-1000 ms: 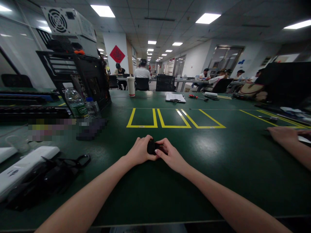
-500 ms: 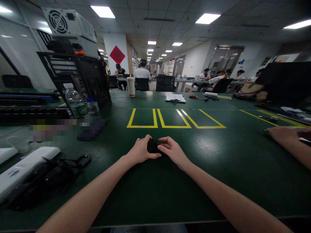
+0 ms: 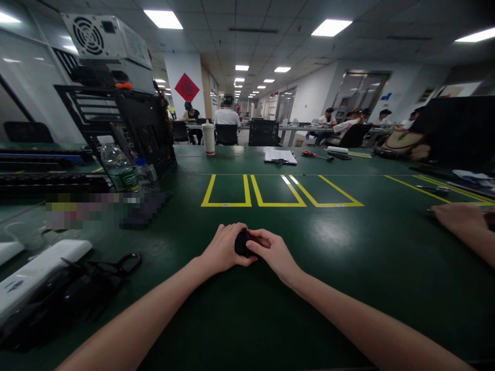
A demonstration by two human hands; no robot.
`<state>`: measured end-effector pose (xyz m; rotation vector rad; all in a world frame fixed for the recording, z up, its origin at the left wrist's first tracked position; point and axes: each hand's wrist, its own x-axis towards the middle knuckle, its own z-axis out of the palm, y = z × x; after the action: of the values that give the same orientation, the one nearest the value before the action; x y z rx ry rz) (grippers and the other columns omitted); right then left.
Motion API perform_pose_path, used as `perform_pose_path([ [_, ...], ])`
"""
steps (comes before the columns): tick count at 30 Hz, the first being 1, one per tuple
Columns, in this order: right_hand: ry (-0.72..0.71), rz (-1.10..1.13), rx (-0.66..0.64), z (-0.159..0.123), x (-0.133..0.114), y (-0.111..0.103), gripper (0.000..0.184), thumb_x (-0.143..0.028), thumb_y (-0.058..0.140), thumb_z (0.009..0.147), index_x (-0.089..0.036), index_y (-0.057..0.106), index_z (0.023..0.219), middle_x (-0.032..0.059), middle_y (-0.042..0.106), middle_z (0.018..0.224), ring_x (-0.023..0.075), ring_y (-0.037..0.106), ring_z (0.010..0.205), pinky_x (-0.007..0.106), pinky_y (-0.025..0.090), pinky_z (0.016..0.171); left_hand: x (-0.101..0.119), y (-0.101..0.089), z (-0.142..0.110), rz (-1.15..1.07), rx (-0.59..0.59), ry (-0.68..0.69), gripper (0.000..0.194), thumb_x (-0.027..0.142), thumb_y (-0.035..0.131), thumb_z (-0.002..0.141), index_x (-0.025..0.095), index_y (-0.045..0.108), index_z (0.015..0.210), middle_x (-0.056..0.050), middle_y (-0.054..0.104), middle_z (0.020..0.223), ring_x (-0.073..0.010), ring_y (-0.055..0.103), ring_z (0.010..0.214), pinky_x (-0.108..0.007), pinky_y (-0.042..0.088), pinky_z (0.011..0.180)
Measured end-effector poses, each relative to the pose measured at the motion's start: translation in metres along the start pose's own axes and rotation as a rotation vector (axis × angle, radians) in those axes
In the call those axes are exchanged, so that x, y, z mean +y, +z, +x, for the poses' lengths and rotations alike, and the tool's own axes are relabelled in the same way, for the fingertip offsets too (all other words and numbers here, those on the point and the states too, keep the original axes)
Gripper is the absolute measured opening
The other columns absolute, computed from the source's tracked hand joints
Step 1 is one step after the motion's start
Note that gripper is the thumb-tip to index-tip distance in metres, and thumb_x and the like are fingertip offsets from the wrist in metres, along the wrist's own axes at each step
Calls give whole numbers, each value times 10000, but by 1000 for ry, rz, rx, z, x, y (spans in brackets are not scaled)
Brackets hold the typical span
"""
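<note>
A small black object is held between my two hands, low over the green table; its kind cannot be made out. My left hand wraps round its left side, fingers over the top and thumb along the near edge. My right hand pinches its right side, with thumb and fingertips close together. Fingers cover much of the object. Beyond the hands, yellow tape outlines mark the tabletop.
At left lie a white power strip, black straps and bottles beside an open computer case. A clipboard, red screwdriver and white cup stand farther back. Another person's hand is at right.
My right hand has closed in on the black object, its fingers now against the right side. Both hands sit slightly lower in the view, and the scene has shifted a little.
</note>
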<state>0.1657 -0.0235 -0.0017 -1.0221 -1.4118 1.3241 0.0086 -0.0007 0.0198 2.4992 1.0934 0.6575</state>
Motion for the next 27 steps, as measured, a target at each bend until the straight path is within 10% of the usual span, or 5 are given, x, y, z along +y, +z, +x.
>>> perform_pose_path([
  [27, 48, -65, -97, 16, -8, -12, 144, -211, 506, 760, -195, 497, 903, 17, 516, 905, 148, 535, 885, 308, 442, 802, -20, 6, 18, -29, 2, 16, 589, 349, 658, 527, 175, 422, 1039, -47, 532, 904, -206, 487, 807, -329, 346, 703],
])
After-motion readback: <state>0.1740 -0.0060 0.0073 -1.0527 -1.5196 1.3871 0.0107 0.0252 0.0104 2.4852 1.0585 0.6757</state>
